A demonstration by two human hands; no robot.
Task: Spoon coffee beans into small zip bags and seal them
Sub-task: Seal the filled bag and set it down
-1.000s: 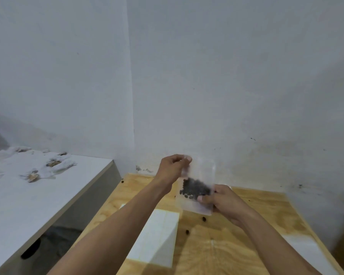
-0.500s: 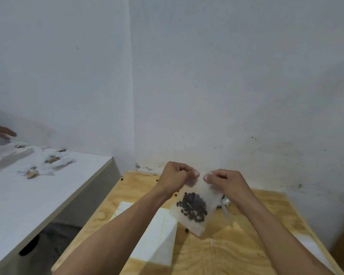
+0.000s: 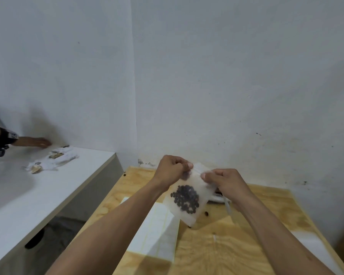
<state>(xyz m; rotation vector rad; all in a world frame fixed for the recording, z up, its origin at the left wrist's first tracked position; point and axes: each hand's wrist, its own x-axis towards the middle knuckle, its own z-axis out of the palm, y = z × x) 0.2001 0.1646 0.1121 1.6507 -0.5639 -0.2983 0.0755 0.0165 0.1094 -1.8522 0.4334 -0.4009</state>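
A small clear zip bag hangs tilted above the wooden table, with a dark clump of coffee beans inside it. My left hand pinches the bag's top edge at the left. My right hand pinches the same edge at the right. The two hands are close together along the zip. A white spoon handle pokes out below my right hand, and what it lies in is mostly hidden. A few loose beans lie on the wood.
A stack of flat white bags lies on the table under my left forearm. To the left stands a white counter with scattered small packets. Another person's hand reaches over it. Walls close the corner behind.
My right hand rose from the bag's lower side to its top edge beside the left hand. The bag dropped lower and tilted. Another person's hand came in over the left counter.
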